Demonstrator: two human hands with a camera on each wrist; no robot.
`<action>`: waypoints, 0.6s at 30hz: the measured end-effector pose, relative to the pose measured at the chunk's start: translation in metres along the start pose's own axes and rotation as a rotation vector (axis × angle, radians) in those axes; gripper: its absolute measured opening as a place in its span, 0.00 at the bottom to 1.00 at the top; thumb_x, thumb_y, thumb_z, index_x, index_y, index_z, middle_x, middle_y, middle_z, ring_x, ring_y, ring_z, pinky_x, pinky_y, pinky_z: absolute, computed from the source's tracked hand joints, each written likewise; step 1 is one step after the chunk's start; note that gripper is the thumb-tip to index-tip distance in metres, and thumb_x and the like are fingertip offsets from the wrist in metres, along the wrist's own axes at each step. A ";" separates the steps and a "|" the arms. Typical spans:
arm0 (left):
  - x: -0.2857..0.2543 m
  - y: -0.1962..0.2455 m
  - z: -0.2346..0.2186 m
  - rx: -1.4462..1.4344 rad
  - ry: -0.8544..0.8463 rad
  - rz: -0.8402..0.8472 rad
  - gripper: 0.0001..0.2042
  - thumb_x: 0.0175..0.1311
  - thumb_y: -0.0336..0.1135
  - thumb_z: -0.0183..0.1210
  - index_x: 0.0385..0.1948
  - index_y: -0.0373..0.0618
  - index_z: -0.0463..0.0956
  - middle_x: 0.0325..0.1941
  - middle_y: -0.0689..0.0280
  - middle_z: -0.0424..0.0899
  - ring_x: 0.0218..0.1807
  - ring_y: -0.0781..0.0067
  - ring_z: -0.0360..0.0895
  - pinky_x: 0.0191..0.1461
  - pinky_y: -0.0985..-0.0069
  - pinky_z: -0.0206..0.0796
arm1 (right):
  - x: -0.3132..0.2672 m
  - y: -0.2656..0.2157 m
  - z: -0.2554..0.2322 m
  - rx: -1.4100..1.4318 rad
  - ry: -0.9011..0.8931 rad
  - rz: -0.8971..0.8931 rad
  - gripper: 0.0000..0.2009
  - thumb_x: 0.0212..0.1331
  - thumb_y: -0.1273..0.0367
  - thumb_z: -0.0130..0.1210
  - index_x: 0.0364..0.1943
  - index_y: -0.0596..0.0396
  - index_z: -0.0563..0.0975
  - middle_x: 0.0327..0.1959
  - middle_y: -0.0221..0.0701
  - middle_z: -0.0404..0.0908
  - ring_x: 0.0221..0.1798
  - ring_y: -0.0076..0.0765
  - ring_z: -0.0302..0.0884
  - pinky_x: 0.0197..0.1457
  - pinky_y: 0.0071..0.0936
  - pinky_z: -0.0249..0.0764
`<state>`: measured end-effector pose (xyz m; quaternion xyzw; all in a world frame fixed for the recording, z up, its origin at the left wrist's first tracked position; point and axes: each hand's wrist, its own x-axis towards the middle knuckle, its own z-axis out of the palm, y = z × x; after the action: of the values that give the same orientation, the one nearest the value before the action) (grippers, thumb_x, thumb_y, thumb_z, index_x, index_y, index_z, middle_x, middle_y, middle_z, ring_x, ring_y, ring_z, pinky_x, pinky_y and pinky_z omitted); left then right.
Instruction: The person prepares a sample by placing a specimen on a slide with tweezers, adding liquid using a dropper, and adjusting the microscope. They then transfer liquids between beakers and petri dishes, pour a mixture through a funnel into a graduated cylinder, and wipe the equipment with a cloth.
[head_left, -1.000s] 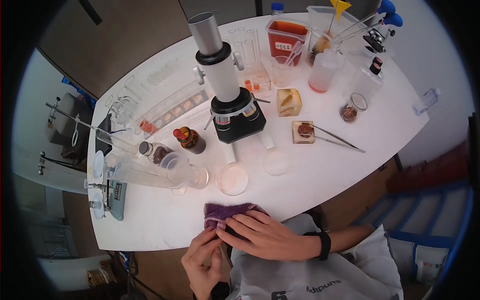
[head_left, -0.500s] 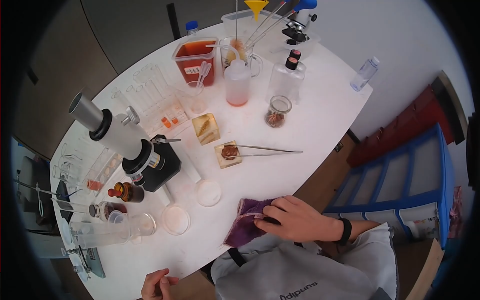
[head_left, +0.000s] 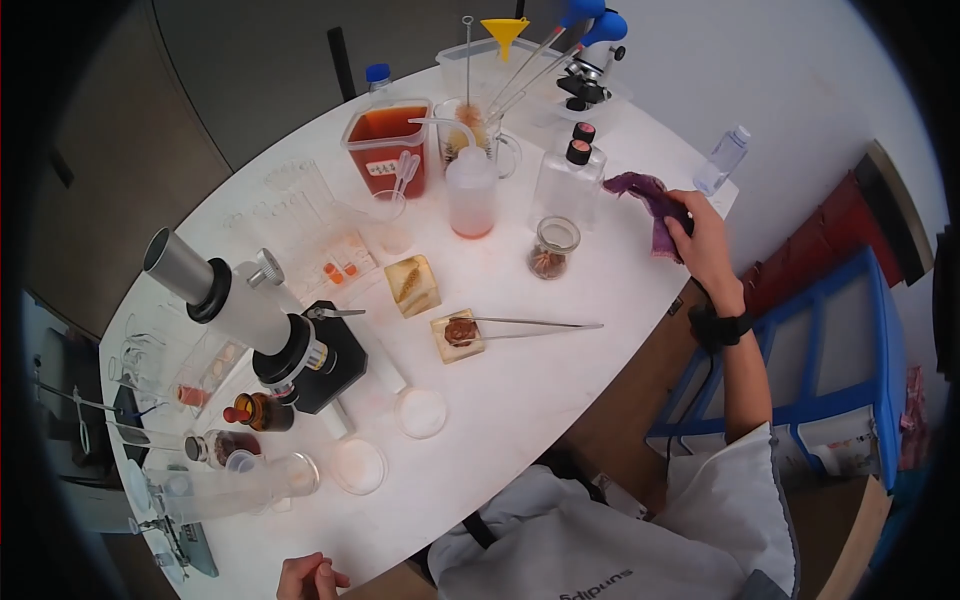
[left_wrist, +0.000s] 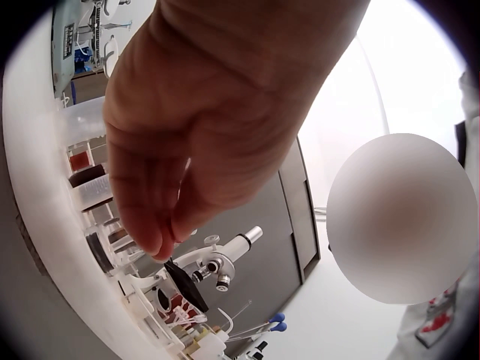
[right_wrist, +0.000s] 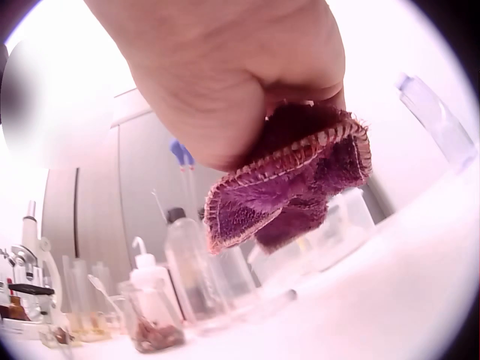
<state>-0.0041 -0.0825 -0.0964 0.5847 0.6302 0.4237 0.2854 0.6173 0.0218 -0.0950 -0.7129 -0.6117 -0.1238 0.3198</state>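
Note:
My right hand (head_left: 706, 245) grips a folded purple cloth (head_left: 657, 212) over the right end of the white table. In the right wrist view the cloth (right_wrist: 289, 184) hangs below the palm, its pale stitched edge showing. Left of it stand two clear bottles with dark, red-topped caps (head_left: 578, 152). A small clear bottle (head_left: 724, 160) is just beyond the cloth, at the table's corner. At the near edge of the table, my left hand (head_left: 311, 578) hangs loosely curled and holds nothing; in the left wrist view its thumb and fingertips (left_wrist: 159, 247) come together.
A microscope (head_left: 270, 320) stands at left, with petri dishes (head_left: 357, 466) before it. Tweezers (head_left: 540, 324) lie across a resin block (head_left: 458, 350). Nearby are a glass jar (head_left: 548, 262), a wash bottle (head_left: 471, 195) and a tub of red-brown liquid (head_left: 387, 150).
My right hand has carried the purple cloth from the near table edge to the far right, beside the bottles. My left hand has let go of the cloth and drawn back to the left.

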 end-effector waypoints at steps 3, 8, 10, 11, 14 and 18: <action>-0.009 -0.005 -0.011 -0.019 0.008 -0.124 0.04 0.69 0.25 0.65 0.40 0.33 0.84 0.28 0.61 0.83 0.25 0.76 0.77 0.30 0.77 0.70 | -0.006 0.008 0.026 -0.059 -0.153 0.015 0.26 0.58 0.70 0.68 0.61 0.60 0.76 0.50 0.46 0.81 0.53 0.54 0.80 0.59 0.42 0.76; -0.018 -0.019 -0.024 -0.039 0.042 -0.182 0.05 0.66 0.23 0.66 0.40 0.33 0.84 0.30 0.60 0.85 0.26 0.75 0.78 0.32 0.77 0.72 | -0.027 0.009 0.019 -0.161 0.011 0.205 0.33 0.58 0.58 0.71 0.63 0.64 0.74 0.48 0.50 0.82 0.51 0.55 0.81 0.54 0.44 0.78; -0.015 -0.012 -0.015 -0.088 0.133 -0.244 0.05 0.66 0.24 0.66 0.40 0.34 0.84 0.31 0.60 0.85 0.27 0.75 0.78 0.32 0.77 0.72 | -0.039 0.000 0.009 -0.267 -0.062 0.293 0.37 0.57 0.52 0.71 0.63 0.67 0.74 0.47 0.51 0.82 0.50 0.55 0.82 0.52 0.46 0.78; -0.012 -0.011 -0.012 -0.095 0.119 -0.231 0.05 0.66 0.24 0.66 0.40 0.34 0.84 0.32 0.60 0.86 0.27 0.75 0.79 0.33 0.77 0.72 | -0.044 -0.001 0.007 -0.244 -0.093 0.332 0.41 0.55 0.46 0.71 0.62 0.69 0.74 0.45 0.52 0.82 0.48 0.56 0.82 0.51 0.47 0.79; -0.008 0.001 -0.004 -0.097 0.030 -0.186 0.05 0.67 0.25 0.66 0.41 0.35 0.84 0.34 0.60 0.87 0.29 0.74 0.80 0.34 0.77 0.73 | -0.054 -0.014 0.005 -0.281 -0.143 0.368 0.37 0.55 0.49 0.72 0.58 0.67 0.77 0.45 0.52 0.82 0.47 0.57 0.82 0.49 0.47 0.78; 0.005 0.036 0.022 0.054 -0.215 0.082 0.06 0.66 0.26 0.67 0.42 0.36 0.84 0.35 0.60 0.88 0.32 0.72 0.83 0.36 0.75 0.75 | -0.058 0.013 0.023 -0.173 -0.091 0.366 0.22 0.56 0.58 0.71 0.45 0.63 0.83 0.41 0.50 0.84 0.45 0.58 0.83 0.48 0.47 0.77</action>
<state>0.0321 -0.0744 -0.0750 0.6594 0.5827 0.3528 0.3181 0.6122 -0.0113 -0.1494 -0.8419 -0.4727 -0.0834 0.2465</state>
